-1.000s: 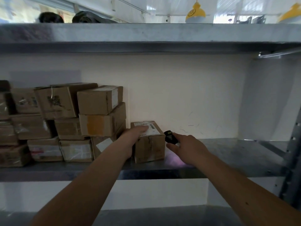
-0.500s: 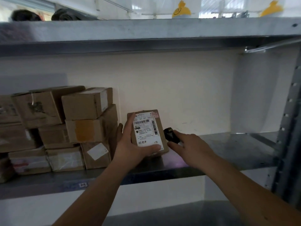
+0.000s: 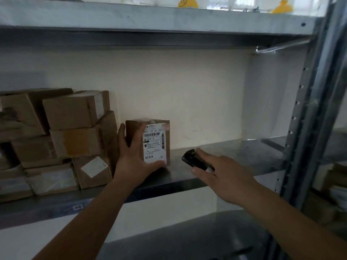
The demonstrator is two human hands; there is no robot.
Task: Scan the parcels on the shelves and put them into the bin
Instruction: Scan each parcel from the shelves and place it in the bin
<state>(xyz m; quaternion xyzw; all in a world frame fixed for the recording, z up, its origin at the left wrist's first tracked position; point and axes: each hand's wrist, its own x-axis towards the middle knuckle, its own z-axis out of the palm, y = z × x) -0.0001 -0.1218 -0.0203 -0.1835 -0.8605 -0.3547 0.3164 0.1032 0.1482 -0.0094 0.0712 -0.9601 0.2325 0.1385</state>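
The small cardboard parcel (image 3: 156, 141) stood on end near the front edge of the metal shelf (image 3: 234, 156), its white shipping label (image 3: 155, 143) turned toward the camera. The left hand (image 3: 135, 160) grasped it, fingers curled around its left side and thumb under its lower front. Just to its left, a stack of cardboard boxes (image 3: 75, 136) filled the shelf out to the frame's edge; about eight could be counted, though the far ones were cut off and blurred. To the parcel's right the shelf ran bare to the perforated steel upright (image 3: 300, 117), leaving open room on that side.

The right hand (image 3: 223, 173) hovered over that bare stretch, near the parcel but apart from it, gripping one small black handheld scanner (image 3: 193, 159) that pointed toward the label, index finger stretched along its top. A cream wall (image 3: 178, 94) closed the back. An upper shelf (image 3: 150, 19) spanned overhead and a lower shelf (image 3: 187, 237) lay beneath. Two yellow objects (image 3: 187, 2) showed above the top shelf.
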